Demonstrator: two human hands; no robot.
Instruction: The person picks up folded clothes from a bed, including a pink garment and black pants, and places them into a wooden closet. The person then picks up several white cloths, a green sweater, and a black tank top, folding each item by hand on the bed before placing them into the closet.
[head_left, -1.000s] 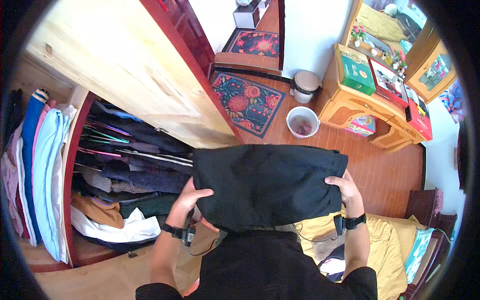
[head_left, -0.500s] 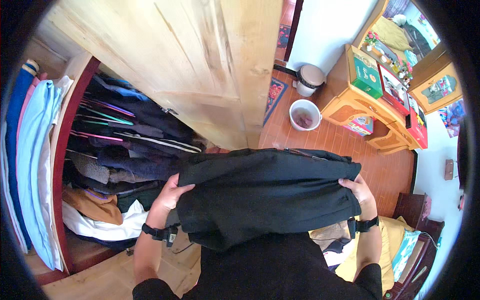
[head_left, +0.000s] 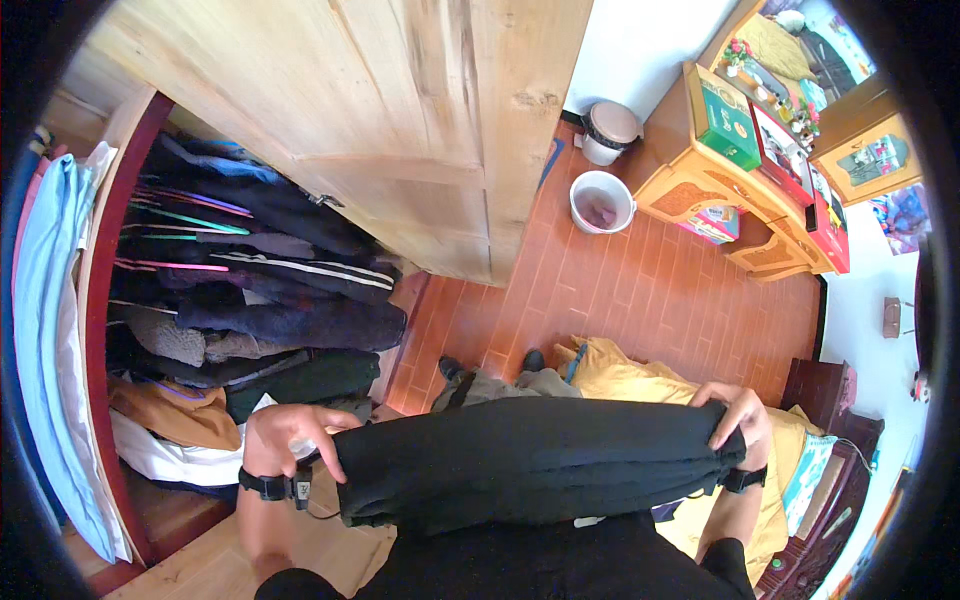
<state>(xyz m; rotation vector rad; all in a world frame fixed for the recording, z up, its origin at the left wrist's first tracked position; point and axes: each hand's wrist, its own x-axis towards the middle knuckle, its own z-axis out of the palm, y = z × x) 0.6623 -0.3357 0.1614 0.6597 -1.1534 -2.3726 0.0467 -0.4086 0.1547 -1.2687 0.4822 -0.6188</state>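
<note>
A black folded garment (head_left: 530,450) stretches across in front of my chest. It hangs as a long, narrow bundle; its exact kind does not show. My left hand (head_left: 295,435) is closed on its left end, with a finger pressed along the edge and part of the grip hidden. Over the right end curl the fingers of my right hand (head_left: 735,420), the thumb out of sight. Beside my left hand is an open wardrobe holding dark hanging clothes (head_left: 290,320), with a white cloth (head_left: 160,455) and a brown garment (head_left: 185,415) low down.
The wooden wardrobe door (head_left: 400,130) stands open ahead. Light blue folded fabric (head_left: 50,320) fills the left compartment. A white bucket (head_left: 602,203) and a lidded bin (head_left: 608,130) stand on the floor by a wooden dresser (head_left: 700,170). A yellow bedspread (head_left: 630,375) lies at right.
The black garment has come lower and nearer my body, and is now a narrower bundle. My hands have shifted their grip at its ends. My feet and more floor have come into view.
</note>
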